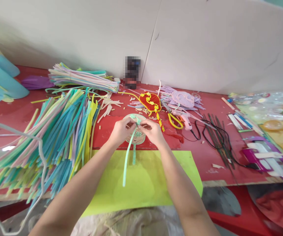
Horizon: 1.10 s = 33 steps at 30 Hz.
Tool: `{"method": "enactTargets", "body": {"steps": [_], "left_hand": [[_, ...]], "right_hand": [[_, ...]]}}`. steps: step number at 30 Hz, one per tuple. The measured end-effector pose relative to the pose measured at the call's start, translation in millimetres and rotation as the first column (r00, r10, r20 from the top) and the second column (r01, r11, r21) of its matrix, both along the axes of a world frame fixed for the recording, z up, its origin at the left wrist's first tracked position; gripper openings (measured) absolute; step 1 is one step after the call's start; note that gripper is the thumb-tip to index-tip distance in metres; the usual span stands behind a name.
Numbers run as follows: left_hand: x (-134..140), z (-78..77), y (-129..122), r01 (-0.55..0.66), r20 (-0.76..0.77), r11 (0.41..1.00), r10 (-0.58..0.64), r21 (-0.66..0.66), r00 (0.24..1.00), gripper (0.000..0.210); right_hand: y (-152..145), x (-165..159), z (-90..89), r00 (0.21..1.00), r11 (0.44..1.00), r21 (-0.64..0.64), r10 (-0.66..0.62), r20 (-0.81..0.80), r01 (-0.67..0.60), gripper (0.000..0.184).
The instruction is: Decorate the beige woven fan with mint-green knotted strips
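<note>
My left hand and my right hand meet at the upper part of a small round fan-shaped piece, pale beige with mint-green curls on its face. Both hands pinch a mint-green pipe cleaner, whose free end hangs down toward me. Fingertips hide the exact spot where it meets the green twisted part at the top. A short mint-green handle sticks out below the round piece. Under the hands lie a red board and a yellow-green sheet.
Left lies a big heap of coloured pipe cleaners, with another bundle behind. Beyond my hands are a red-and-yellow fan, yellow-handled scissors, a pink glue gun with black cord and a lilac piece. Dark stems lie right.
</note>
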<state>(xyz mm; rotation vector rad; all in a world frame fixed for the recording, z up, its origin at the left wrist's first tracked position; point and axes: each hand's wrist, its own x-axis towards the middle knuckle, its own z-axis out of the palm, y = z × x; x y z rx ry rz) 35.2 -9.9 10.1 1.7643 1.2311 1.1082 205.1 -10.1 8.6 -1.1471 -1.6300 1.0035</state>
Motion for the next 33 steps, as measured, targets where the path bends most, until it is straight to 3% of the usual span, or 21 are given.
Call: {"method": "enactTargets", "body": {"steps": [4, 8, 12, 26, 29, 33], "left_hand": [[-3, -2.4, 7, 0.078, 0.147, 0.994, -0.066, -0.078, 0.987, 0.015], [-5, -7.6, 11, 0.248, 0.377, 0.958, -0.177, -0.147, 0.909, 0.023], [-2, -11.1, 10, 0.281, 0.47, 0.944, -0.171, -0.174, 0.866, 0.026], [1, -6.9, 8, 0.25, 0.478, 0.953, -0.141, -0.172, 0.867, 0.029], [-1, -7.1, 9, 0.248, 0.424, 0.963, -0.182, -0.105, 0.887, 0.029], [-3, -4.1, 7, 0.141, 0.298, 0.988, -0.115, -0.068, 0.948, 0.022]], "right_hand": [[0, 2, 2.8, 0.996, 0.996, -0.088, 0.004, -0.086, -0.012, 0.019], [-2, 0, 5.6, 0.975, 0.982, -0.18, 0.021, -0.222, -0.063, 0.021], [-3, -2, 5.3, 0.963, 0.977, -0.202, 0.015, -0.267, -0.071, 0.023], [-3, -11, 0.4, 0.955, 0.977, -0.21, -0.04, -0.294, -0.024, 0.026], [-3, -9, 0.6, 0.943, 0.97, -0.236, -0.024, -0.331, -0.058, 0.025], [-2, -8, -0.7, 0.931, 0.955, -0.286, -0.036, -0.363, -0.075, 0.026]]}}
